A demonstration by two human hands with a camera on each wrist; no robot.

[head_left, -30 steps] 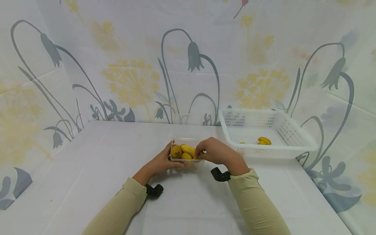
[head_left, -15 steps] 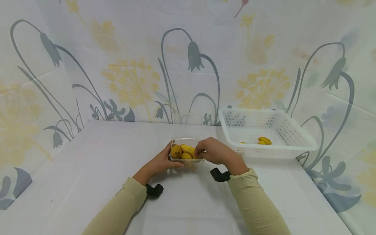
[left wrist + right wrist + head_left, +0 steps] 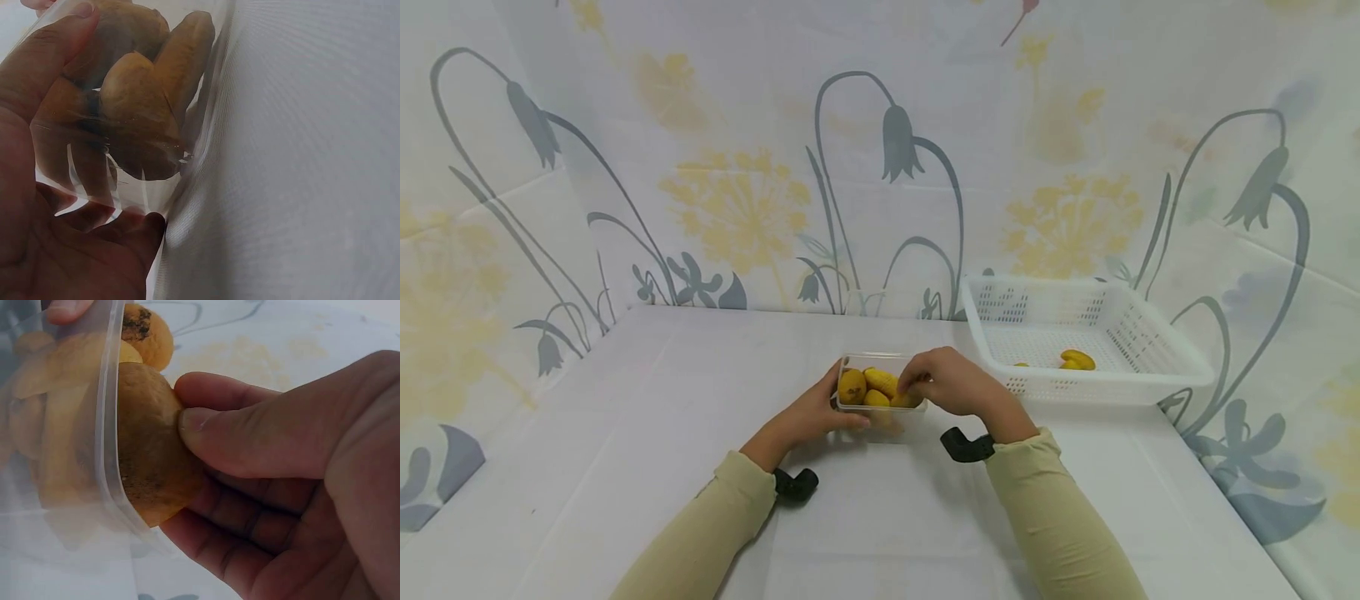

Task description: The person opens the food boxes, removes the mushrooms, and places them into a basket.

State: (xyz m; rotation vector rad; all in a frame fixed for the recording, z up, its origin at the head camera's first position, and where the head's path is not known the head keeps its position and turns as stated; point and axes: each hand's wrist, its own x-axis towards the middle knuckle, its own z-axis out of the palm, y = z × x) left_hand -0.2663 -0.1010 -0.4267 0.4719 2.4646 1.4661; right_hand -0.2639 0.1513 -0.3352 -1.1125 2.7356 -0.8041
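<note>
A clear plastic container (image 3: pixel 887 357) with several yellow mangoes (image 3: pixel 852 387) inside sits mid-table. My left hand (image 3: pixel 808 412) grips its left side; the left wrist view shows the thumb on one wall and the fingers bent around another. At the container's right end, my right hand (image 3: pixel 951 383) pinches a mango (image 3: pixel 147 437) between thumb and fingers. That mango is right at the open rim, brownish yellow with dark specks on its skin. Behind it in the right wrist view, another mango (image 3: pixel 153 340) carries a black patch.
A white perforated plastic basket (image 3: pixel 1097 387) stands at the back right, a few yellow mangoes (image 3: pixel 1077 359) in it. Behind the container is a faint transparent plastic piece (image 3: pixel 883 302). A flower-printed cloth (image 3: pixel 745 125) hangs along the back of the white table.
The mango in my right hand shows more above the container's rim, and the right fingers have shifted slightly upward. My left hand keeps its hold on the container.
</note>
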